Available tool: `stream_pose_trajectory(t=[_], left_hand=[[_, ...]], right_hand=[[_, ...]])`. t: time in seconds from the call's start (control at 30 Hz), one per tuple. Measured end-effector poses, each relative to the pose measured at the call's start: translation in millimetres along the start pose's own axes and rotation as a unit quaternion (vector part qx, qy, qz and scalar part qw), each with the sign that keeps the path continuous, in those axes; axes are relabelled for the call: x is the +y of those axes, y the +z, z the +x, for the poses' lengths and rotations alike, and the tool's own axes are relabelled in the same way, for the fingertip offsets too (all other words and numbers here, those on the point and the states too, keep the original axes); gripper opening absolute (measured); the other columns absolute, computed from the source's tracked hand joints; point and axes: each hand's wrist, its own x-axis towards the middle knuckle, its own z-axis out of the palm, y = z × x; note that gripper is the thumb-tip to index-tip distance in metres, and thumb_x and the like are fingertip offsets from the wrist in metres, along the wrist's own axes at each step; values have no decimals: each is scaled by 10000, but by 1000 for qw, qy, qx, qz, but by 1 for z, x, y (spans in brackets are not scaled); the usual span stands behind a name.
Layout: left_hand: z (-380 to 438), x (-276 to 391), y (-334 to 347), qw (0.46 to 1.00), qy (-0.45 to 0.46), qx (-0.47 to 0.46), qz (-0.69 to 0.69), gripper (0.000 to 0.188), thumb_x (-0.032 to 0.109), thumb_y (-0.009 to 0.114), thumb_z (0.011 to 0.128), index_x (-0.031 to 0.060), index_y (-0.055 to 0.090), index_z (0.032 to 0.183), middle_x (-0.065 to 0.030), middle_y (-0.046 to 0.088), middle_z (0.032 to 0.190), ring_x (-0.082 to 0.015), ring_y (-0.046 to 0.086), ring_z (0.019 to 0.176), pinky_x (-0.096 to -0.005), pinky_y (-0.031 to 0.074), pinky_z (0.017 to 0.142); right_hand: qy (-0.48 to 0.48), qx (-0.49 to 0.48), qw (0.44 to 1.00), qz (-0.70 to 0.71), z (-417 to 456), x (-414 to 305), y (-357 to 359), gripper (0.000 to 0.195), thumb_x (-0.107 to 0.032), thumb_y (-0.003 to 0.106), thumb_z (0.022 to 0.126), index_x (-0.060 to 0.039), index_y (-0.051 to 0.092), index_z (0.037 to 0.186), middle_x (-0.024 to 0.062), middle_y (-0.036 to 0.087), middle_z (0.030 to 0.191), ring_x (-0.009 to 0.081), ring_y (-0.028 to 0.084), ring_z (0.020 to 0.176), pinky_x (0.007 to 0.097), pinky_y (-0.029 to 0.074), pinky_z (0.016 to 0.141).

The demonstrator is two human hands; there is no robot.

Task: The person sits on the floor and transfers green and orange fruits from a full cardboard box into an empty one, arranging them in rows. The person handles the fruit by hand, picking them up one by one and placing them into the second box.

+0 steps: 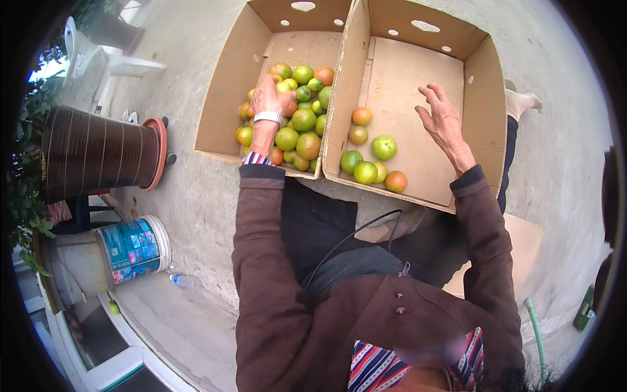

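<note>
Two cardboard boxes stand side by side on the floor before me. The left cardboard box (235,93) holds a heap of green and orange tomatoes (303,120). My left hand (272,98), with a banded watch at the wrist, is on the upper left of the heap; its fingertips are partly hidden, and whether it grips a fruit does not show. Over the right cardboard box (482,98) my right hand (441,117) hovers with fingers apart and nothing in them. Several tomatoes lie in that box's near left part, among them a green tomato (383,147) and an orange tomato (362,116).
At the left stand a brown plant pot (103,149) on a reddish saucer and a white plastic chair (93,68). Nearer are a printed bucket (134,250) and a plastic bottle (182,281). A green hose (535,323) lies at the lower right.
</note>
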Motion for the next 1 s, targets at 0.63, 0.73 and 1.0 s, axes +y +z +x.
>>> stream_pose_trajectory(t=[0.63,0.73,1.0], left_hand=[[-12,92,34,966,202,131,-99,438,272,673,810,27,613,1169,-212,633,1078,-367,608,953,-431,485,865],[-31,158,54,944,248,59,-211,412,224,665,806,17,605,1157,-214,614,1073,-366,590,1003,-426,475,893],[-60,150,126,945,267,-185,-28,449,229,677,791,50,595,1194,-233,569,1121,-396,578,1032,-457,480,907]], right_hand=[[-3,-18,1000,20,2,3,-7,153,-189,616,881,-61,644,961,105,628,991,331,623,902,419,507,768],[-17,-60,998,4,-2,3,-2,136,-168,627,874,-53,658,941,132,653,895,347,639,825,429,509,713],[-86,-224,971,-18,-32,-12,55,390,17,588,701,-57,622,1082,168,643,830,356,653,813,442,536,682]])
